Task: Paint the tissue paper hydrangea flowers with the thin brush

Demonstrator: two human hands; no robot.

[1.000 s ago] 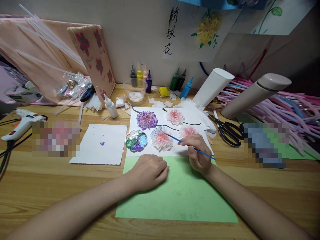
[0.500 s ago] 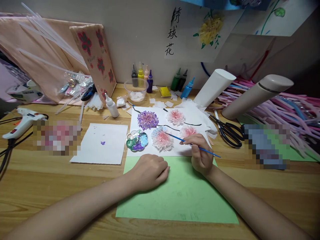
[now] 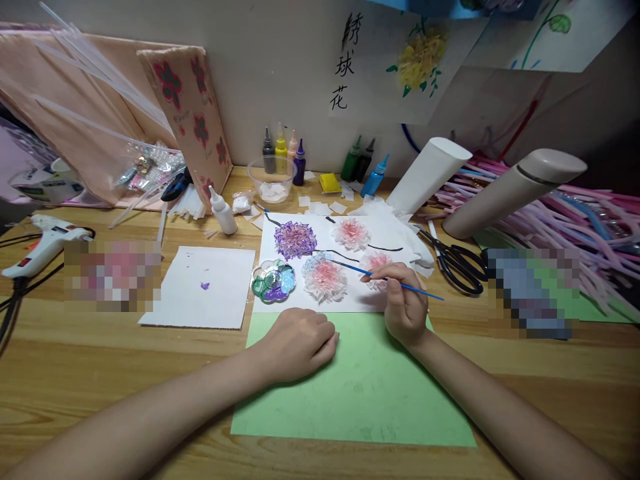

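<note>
Head view shows a wooden surface (image 3: 125,393) carrying a green sheet (image 3: 360,407), with a white sheet (image 3: 360,301) overlapping its far end. On the green sheet rests the left hand (image 3: 300,343), its fingers curled into a loose fist with nothing visible in them; the right hand (image 3: 406,303) is over the white sheet's right side, its fingers pinching a brush. Between the hands, just beyond them, the nearest pink flower (image 3: 325,283) lies on the white sheet: ruffled and round, red-pink at its heart, whitish around the edge, pale blue at the upper left. Just left of it sits a scalloped palette (image 3: 273,283) with green, purple and light blue paint. Slimmest is the blue brush (image 3: 423,291), its tip by the flower's upper part, contact unclear. Compared with a second ago, the brush lies flatter, its rear end swung upward, and the right hand has shifted slightly rightward, while the left hand stays put
</note>
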